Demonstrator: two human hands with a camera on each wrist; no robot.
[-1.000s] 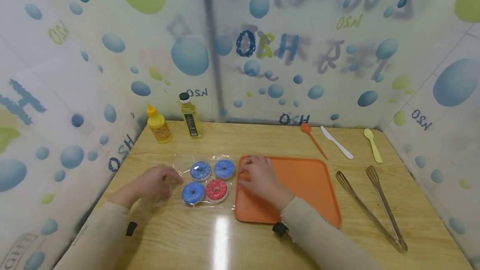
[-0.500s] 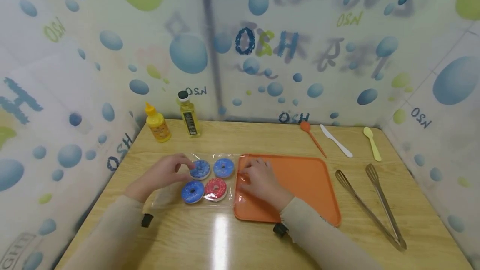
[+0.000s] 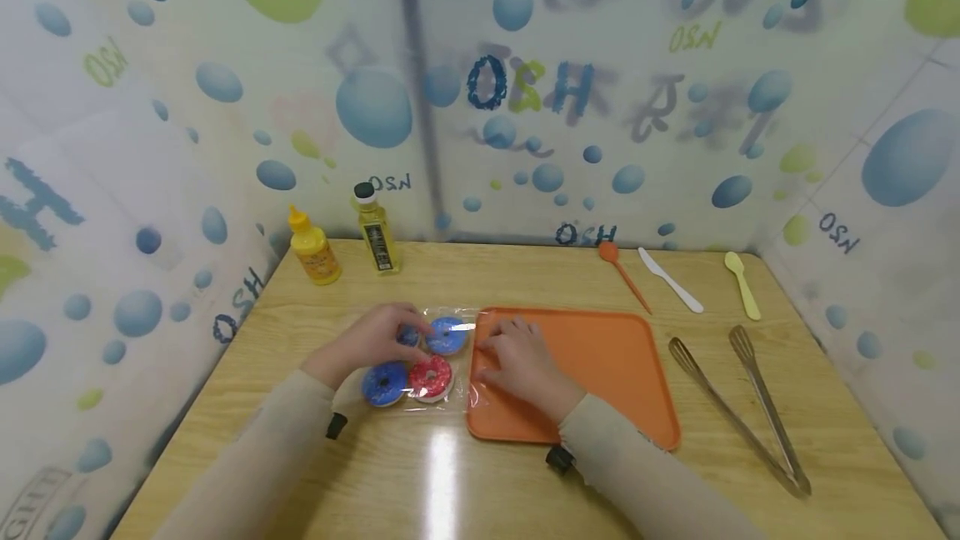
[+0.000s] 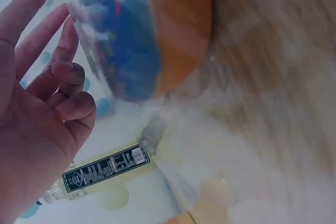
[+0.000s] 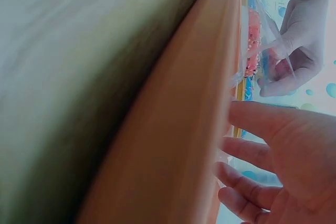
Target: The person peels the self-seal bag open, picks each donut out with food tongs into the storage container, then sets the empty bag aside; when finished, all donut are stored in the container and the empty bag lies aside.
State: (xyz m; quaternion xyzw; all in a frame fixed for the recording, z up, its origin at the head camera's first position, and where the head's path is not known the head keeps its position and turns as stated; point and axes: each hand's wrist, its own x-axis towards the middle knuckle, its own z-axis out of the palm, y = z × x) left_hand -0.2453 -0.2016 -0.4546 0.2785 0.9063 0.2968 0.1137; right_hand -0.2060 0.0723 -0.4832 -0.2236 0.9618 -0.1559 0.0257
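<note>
A clear plastic bag (image 3: 416, 407) holds blue and red toy doughnuts on the wooden table. My left hand (image 3: 378, 338) hovers over the bag, thumb and forefinger spread apart. It partly covers the back-left blue doughnut (image 3: 408, 335), and its fingertips are right by the back-right blue doughnut (image 3: 447, 335). The red doughnut (image 3: 431, 378) and the front-left blue doughnut (image 3: 385, 383) lie nearer me. In the left wrist view, a blue-iced doughnut (image 4: 126, 40) looms behind film beside the fingers. My right hand (image 3: 522, 361) rests at the left rim of the orange tray (image 3: 607, 373), fingers spread at the bag's end.
Behind stand a yellow squeeze bottle (image 3: 315, 253) and an oil bottle (image 3: 377, 233). At the back right lie a red spoon (image 3: 622, 273), a white knife (image 3: 670, 280) and a yellow spoon (image 3: 742, 283). Metal tongs (image 3: 768, 423) lie right of the tray.
My left hand has moved right from the bag's left end to over the doughnuts. The bag's left end first spread leftward, then became covered by the arm. My right hand stays put.
</note>
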